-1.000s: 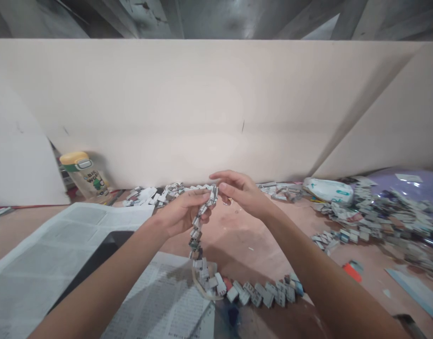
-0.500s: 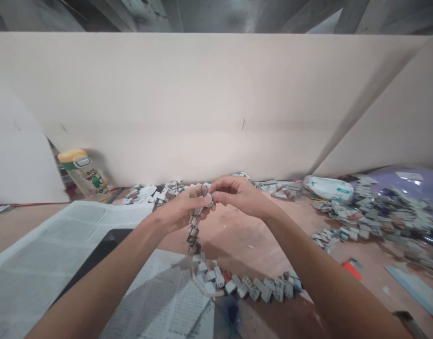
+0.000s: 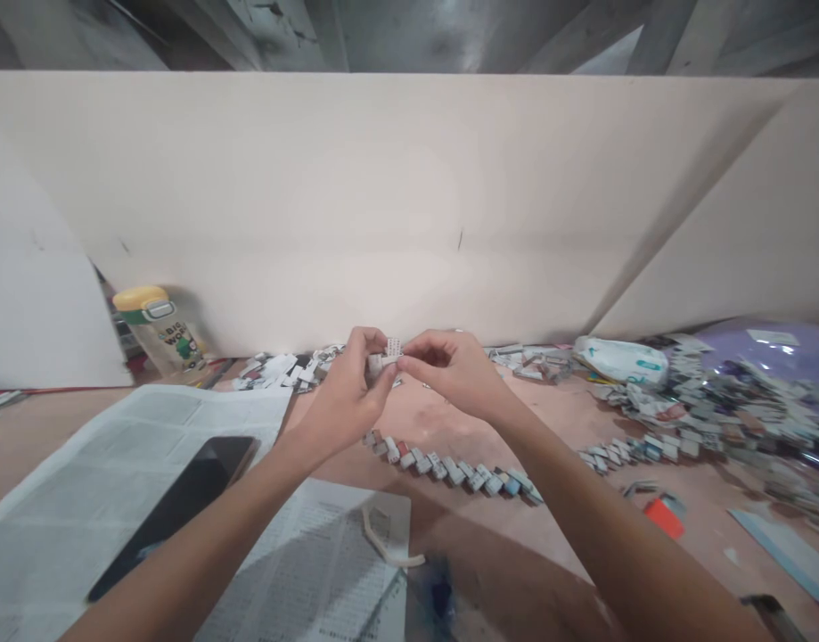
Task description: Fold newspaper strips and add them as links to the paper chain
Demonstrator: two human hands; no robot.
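Note:
In the middle of the head view my left hand [image 3: 353, 385] is closed, its thumb and fingers pinching the end of a folded-paper chain [image 3: 454, 471]. The printed white end links [image 3: 393, 349] stick up between my two hands. My right hand [image 3: 454, 369] meets them from the right, thumb and forefinger closed on the same end. From below my left hand the zigzag chain trails rightward along the table and passes behind my right forearm. The part of the chain inside my left palm is hidden.
Newspaper sheets [image 3: 241, 406] and a dark phone [image 3: 175, 508] lie on the left. A yellow-lidded bottle [image 3: 156, 330] stands by the white board [image 3: 409, 214]. Paper pieces [image 3: 736, 410] are heaped right, near a white packet [image 3: 621, 358] and a purple bag [image 3: 770, 348]. A pale curved strip [image 3: 382, 542] lies in front.
The hanging chain has shifted away from me and now lies further back on the table. My left hand has turned, showing its back, and the end links now point upward. More of the phone shows.

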